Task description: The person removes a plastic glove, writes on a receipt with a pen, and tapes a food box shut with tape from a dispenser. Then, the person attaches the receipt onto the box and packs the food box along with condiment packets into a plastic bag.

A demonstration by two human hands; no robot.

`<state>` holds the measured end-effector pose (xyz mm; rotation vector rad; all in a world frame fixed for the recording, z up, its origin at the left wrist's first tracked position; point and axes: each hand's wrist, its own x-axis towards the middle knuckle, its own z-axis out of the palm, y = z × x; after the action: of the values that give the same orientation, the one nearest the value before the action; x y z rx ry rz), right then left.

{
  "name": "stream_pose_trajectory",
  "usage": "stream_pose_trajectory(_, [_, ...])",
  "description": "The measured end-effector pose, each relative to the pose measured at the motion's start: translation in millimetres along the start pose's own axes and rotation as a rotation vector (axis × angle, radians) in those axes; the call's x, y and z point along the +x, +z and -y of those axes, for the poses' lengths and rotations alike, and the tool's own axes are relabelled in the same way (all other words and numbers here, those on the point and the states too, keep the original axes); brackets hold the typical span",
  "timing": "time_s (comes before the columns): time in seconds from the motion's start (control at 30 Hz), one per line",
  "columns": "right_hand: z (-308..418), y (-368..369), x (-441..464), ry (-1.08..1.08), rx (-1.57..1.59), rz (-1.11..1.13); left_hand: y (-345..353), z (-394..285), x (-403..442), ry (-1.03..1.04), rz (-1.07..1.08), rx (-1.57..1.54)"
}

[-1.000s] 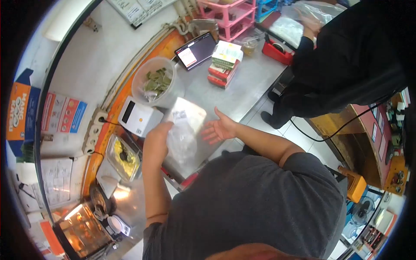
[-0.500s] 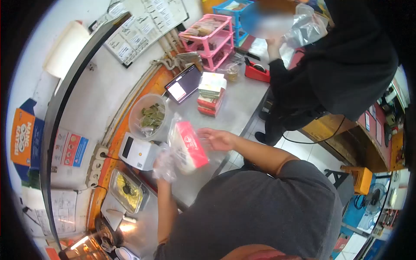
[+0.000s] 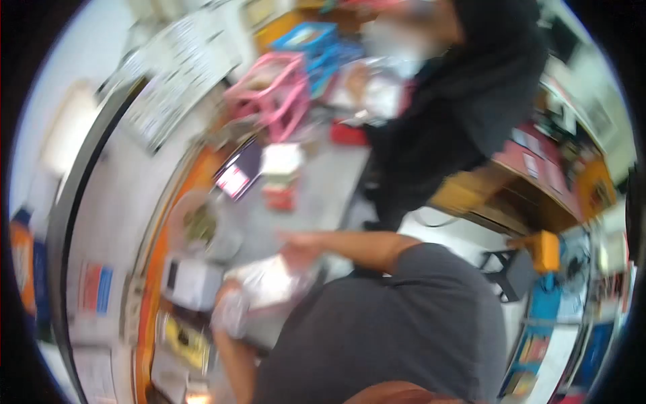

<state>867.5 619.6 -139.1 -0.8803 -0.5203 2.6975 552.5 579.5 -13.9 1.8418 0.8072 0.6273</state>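
The view is smeared by motion. In front of my body is a box [image 3: 272,281] in a clear plastic bag, its white side turned up. My left hand [image 3: 231,311], covered in clear crinkled plastic, grips the bagged box at its left end. My right hand [image 3: 301,250] is at the box's upper right edge and appears to touch it; its fingers are too blurred to make out. A white device [image 3: 193,284] stands just left of the box, and a clear round tub [image 3: 180,225] with green leafy contents is beyond it.
Stacked small boxes [image 3: 280,175] and a tablet [image 3: 239,170] stand farther along the metal table [image 3: 330,182]. Pink trays [image 3: 272,91] and a red tape dispenser [image 3: 348,133] are behind. A container of yellow food [image 3: 185,343] sits near left. A person in black [image 3: 437,141] stands at right.
The bagged box has tipped from showing its pink side to showing white, and is lower and nearer my body. My right hand has moved in onto it. The whole view has shifted.
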Motion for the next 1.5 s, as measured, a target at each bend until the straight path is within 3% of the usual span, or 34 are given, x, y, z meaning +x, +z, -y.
stream_pose_trajectory(0.07, [-3.4, 72.4, -7.0, -0.102, 0.027, 0.131, 6.8, 2.1, 13.5, 0.073, 0.097, -0.013])
stream_pose_trajectory(0.17, [-8.7, 75.5, 25.4, -0.499, -0.022, 0.476, 9.0, 1.4, 24.3, 0.088, -0.065, 0.009])
stream_pose_trajectory(0.23, [-3.9, 64.0, 9.0, -0.351, 0.202, 0.575, 12.0, -11.6, 39.6, 0.057, -0.305, 0.022])
stream_pose_trajectory(0.27, [-1.6, 63.1, 6.5, -0.354, 0.189, 0.573, 13.3, -18.8, 42.0, 0.070, -0.309, 0.023])
stream_pose_trajectory(0.33, [-1.3, 85.2, -9.6, -0.633, 0.010, 0.260, 14.4, -51.6, 42.1, 0.288, -0.771, 0.796])
stream_pose_trajectory(0.37, [-2.8, 97.1, -26.7, -0.690, -0.121, 0.125, 0.8, -0.7, 30.7, 0.144, -0.739, 0.582])
stream_pose_trajectory(0.4, [-4.2, 109.6, -44.3, -0.728, -0.253, -0.019, -0.3, 22.6, 30.4, 0.149, -0.743, 0.583])
stream_pose_trajectory(0.47, [-28.0, 123.2, -54.4, -1.354, -0.824, -0.235, -4.1, 45.3, 25.0, -0.027, -0.763, 0.253])
stream_pose_trajectory(0.5, [-47.6, 105.1, -50.9, -1.270, -0.948, -0.159, -5.5, 41.5, 17.3, -0.037, -0.775, 0.265])
stream_pose_trajectory(0.57, [-67.2, 71.2, -50.5, -0.855, -1.011, 0.083, 0.1, 10.2, 19.5, -0.132, -0.752, 0.180])
stream_pose_trajectory(0.6, [-72.2, 59.4, -48.2, -0.848, -1.014, 0.101, -0.8, -10.6, 16.7, -0.140, -0.768, 0.184])
stream_pose_trajectory(0.67, [-81.0, 44.0, -44.8, -0.447, -0.452, -0.125, -0.3, -45.1, 7.7, 0.030, -0.305, 0.327])
stream_pose_trajectory(0.7, [-75.2, 49.2, -45.6, -0.431, -0.457, -0.122, -1.4, -37.2, 5.8, 0.079, -0.327, 0.230])
stream_pose_trajectory(0.73, [-60.3, 65.8, -51.1, -0.357, -0.199, -0.108, -4.2, -46.3, 5.7, 0.067, -0.335, 0.221])
stream_pose_trajectory(0.77, [-44.9, 81.3, -57.9, -0.276, 0.061, -0.098, -9.4, -55.6, 9.0, 0.139, -0.245, 0.298])
stream_pose_trajectory(0.8, [-28.2, 92.2, -68.3, -0.196, 0.119, -0.039, -9.8, -65.2, 13.2, 0.207, -0.153, 0.372])
stream_pose_trajectory(0.83, [-14.4, 99.4, -72.0, -0.115, 0.180, 0.021, -6.6, -68.7, 16.0, 0.261, -0.054, 0.240])
stream_pose_trajectory(0.9, [-4.3, 50.7, -15.4, -0.218, 0.180, 0.295, 10.9, -78.0, 19.5, 0.179, 0.032, 0.213])
stream_pose_trajectory(0.97, [-0.3, 51.4, -2.8, -0.129, 0.153, 0.345, 29.6, -81.3, 17.7, 0.091, 0.115, 0.189])
stream_pose_trajectory(1.03, [9.5, 51.0, 0.2, -0.024, 0.119, 0.410, 42.6, -64.3, 15.1, 0.206, 0.038, 0.449])
stream_pose_trajectory(1.1, [6.4, 59.9, -19.3, -0.305, -0.664, 0.194, 33.1, -21.8, 6.5, 0.323, 0.032, 0.962])
stream_pose_trajectory(1.17, [7.7, 73.1, -44.3, -0.469, -0.684, 0.022, 43.9, -48.7, 3.2, -0.039, -0.352, 0.459])
stream_pose_trajectory(1.23, [-6.7, 57.6, -27.4, -0.712, -0.563, -0.183, 41.7, -45.0, 8.2, -0.176, -0.365, 0.627])
stream_pose_trajectory(1.3, [-18.1, 57.7, -17.4, -0.814, -0.581, -0.320, 48.1, -7.3, 16.9, 0.028, -0.481, 0.859])
stream_pose_trajectory(1.37, [-42.4, 60.3, 0.6, -0.891, -0.574, -0.449, 51.6, 5.9, 28.8, 0.005, -0.440, 0.653])
stream_pose_trajectory(1.4, [-47.7, 58.1, 7.3, -0.924, -0.529, -0.505, 58.8, 11.9, 36.6, -0.241, -0.464, 0.476])
stream_pose_trajectory(1.47, [-59.6, 49.5, 9.7, -0.900, -0.622, -0.599, 63.3, 14.0, 51.1, -0.424, -0.400, 0.291])
stream_pose_trajectory(1.5, [-63.1, 34.7, 13.2, -0.819, -0.814, -0.748, 66.1, 28.1, 55.5, -0.408, -0.377, 0.295])
